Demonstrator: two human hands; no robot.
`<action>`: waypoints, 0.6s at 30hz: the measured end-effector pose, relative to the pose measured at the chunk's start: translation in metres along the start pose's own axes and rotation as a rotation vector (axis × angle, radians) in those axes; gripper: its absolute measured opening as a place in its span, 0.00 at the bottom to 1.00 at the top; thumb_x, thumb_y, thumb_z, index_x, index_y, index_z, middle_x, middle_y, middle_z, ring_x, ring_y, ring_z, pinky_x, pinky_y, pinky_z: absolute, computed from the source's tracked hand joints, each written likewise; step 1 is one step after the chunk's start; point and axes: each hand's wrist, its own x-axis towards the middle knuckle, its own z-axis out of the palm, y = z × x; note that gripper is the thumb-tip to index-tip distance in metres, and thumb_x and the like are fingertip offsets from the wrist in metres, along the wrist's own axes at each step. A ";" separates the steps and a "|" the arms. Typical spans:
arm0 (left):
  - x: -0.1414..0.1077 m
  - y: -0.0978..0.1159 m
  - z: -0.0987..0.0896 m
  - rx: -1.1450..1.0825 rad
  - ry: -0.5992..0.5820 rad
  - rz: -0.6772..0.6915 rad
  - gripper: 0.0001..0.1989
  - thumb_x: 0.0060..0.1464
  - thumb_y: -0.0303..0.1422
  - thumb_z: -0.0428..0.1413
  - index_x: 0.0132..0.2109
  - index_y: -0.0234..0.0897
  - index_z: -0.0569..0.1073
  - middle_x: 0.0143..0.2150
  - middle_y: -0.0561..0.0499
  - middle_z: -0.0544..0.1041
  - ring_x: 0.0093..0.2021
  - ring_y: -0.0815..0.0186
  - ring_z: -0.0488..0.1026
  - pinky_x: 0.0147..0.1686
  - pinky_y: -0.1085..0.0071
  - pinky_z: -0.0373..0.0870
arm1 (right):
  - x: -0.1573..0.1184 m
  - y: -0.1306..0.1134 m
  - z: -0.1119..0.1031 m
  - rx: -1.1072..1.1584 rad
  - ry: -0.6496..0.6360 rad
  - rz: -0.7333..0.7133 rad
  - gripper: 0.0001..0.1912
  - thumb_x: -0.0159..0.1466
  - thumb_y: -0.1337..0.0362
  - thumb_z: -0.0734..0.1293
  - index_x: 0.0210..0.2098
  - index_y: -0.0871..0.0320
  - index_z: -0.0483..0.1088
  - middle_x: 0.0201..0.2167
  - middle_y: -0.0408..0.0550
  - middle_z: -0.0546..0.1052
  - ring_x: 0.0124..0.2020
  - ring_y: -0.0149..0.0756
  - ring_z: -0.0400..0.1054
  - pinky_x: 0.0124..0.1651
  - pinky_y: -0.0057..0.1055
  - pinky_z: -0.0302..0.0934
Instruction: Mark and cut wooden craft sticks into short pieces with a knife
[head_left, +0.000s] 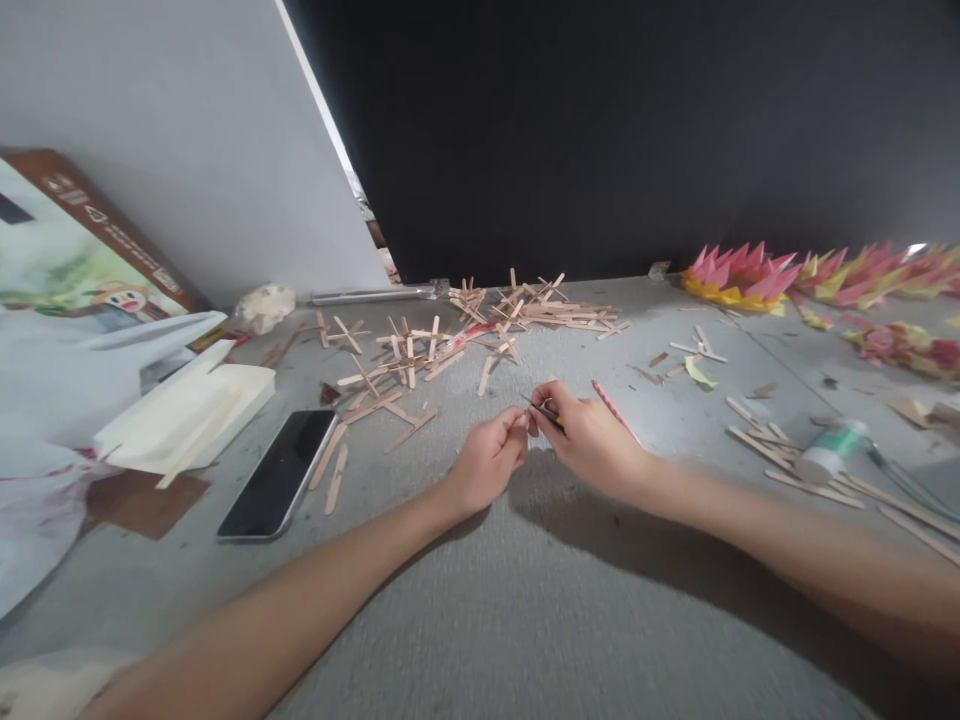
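My left hand (491,455) is closed in a pinch, its fingertips meeting those of my right hand. What it pinches is tiny and pale, mostly hidden by the fingers. My right hand (592,440) is wrapped round a craft knife (551,415) with a dark, thin blade and a bit of yellow on its handle. The blade points up and left, just above my left fingertips. A red-and-white patterned pencil (615,408) lies beside my right hand, partly behind it. Beyond both hands, a loose heap of wooden craft sticks (566,312) spreads over the grey floor, several of them crossed in pairs.
At left are a smartphone (277,475), an opened pale foam box (232,400) and a white plastic bag (67,390). Pink and yellow folded-paper pieces (739,275) line the back right. A green-and-white bottle (831,450) lies among sticks at right. A black panel (600,140) stands behind.
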 end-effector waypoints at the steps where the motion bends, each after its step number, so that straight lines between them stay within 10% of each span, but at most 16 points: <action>1: 0.000 0.000 0.000 -0.011 -0.003 0.001 0.21 0.73 0.48 0.43 0.35 0.39 0.65 0.22 0.60 0.61 0.23 0.70 0.58 0.28 0.72 0.58 | -0.001 0.000 0.000 0.000 0.004 -0.006 0.09 0.78 0.59 0.56 0.51 0.53 0.65 0.37 0.46 0.85 0.34 0.41 0.82 0.36 0.32 0.63; 12: 0.001 -0.002 0.000 -0.009 0.116 0.012 0.20 0.73 0.47 0.45 0.36 0.39 0.66 0.22 0.59 0.64 0.24 0.70 0.61 0.30 0.72 0.60 | -0.005 -0.010 -0.010 0.337 0.026 0.094 0.12 0.75 0.52 0.61 0.47 0.53 0.67 0.32 0.46 0.81 0.30 0.38 0.77 0.35 0.32 0.67; 18: -0.004 0.001 0.001 0.063 0.180 0.062 0.17 0.74 0.44 0.44 0.41 0.39 0.68 0.22 0.61 0.63 0.23 0.71 0.59 0.29 0.73 0.60 | -0.011 -0.030 -0.032 0.827 -0.253 0.262 0.16 0.75 0.46 0.58 0.40 0.52 0.61 0.20 0.33 0.65 0.11 0.26 0.61 0.15 0.22 0.53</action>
